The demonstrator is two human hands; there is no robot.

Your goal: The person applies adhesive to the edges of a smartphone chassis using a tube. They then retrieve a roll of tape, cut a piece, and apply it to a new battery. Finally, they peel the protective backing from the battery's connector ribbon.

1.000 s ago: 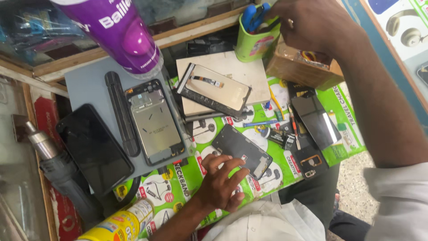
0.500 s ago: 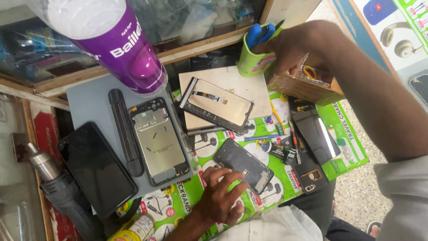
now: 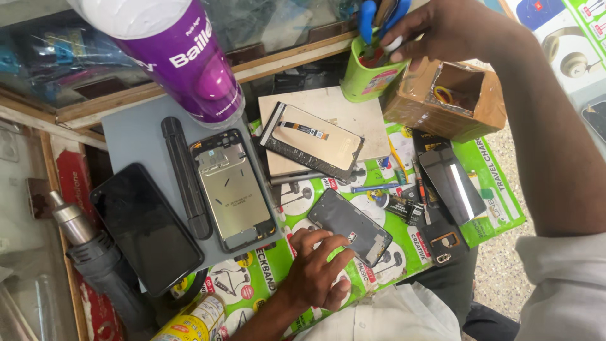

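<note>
Fingers of the left hand [image 3: 317, 268] are spreading flat on a dark rectangular phone panel [image 3: 351, 227], pinning it below the beige board [image 3: 353, 117]; the right hand [image 3: 449, 28] is pinching tools inside the green plastic cup [image 3: 368, 81] just beside that board.

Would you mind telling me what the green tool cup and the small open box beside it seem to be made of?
The green tool cup looks like smooth moulded plastic: even bright colour, slight sheen. The open box looks like brown cardboard, matte with raw-edged flaps, partly wrapped in glossy tape, judging by the shine. The right hand reaches into the cup.
</note>
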